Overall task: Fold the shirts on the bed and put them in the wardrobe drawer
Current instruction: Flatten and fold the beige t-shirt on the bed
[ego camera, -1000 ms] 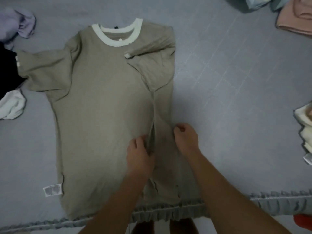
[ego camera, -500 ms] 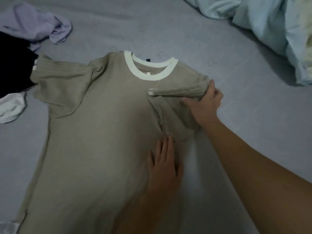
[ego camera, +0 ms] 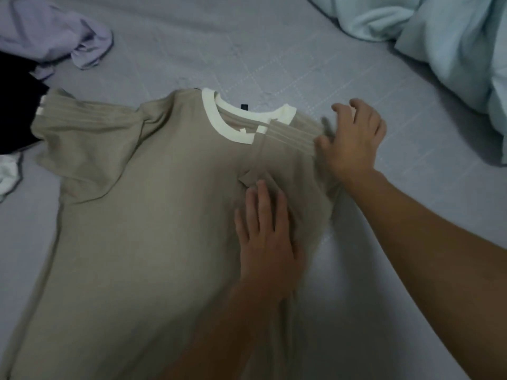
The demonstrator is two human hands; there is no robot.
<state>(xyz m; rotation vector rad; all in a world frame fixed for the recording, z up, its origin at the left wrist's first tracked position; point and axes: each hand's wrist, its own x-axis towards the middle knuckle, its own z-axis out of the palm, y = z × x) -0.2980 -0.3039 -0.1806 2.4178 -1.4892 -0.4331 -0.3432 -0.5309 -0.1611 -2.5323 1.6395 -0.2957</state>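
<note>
The left hand [ego camera: 267,231] is pressing flat, fingers straight, pinning the beige shirt [ego camera: 142,215] so its fold holds. The right hand [ego camera: 354,138], fingers loosely spread, is smoothing the folded sleeve [ego camera: 288,149] beneath its fingertips.

Place: a bedroom in a home, probably
Signs: grey quilted bed sheet [ego camera: 274,50], pale blue duvet [ego camera: 452,50], loose clothes [ego camera: 55,31] lying around

My left hand [ego camera: 270,237] lies flat on the tan shirt [ego camera: 142,220] spread on the grey bed [ego camera: 356,283]. At two o'clock, my right hand [ego camera: 354,138] touches its folded sleeve. Purple cloth [ego camera: 52,31] sits at ten o'clock, a blue blanket [ego camera: 452,50] at one.
</note>
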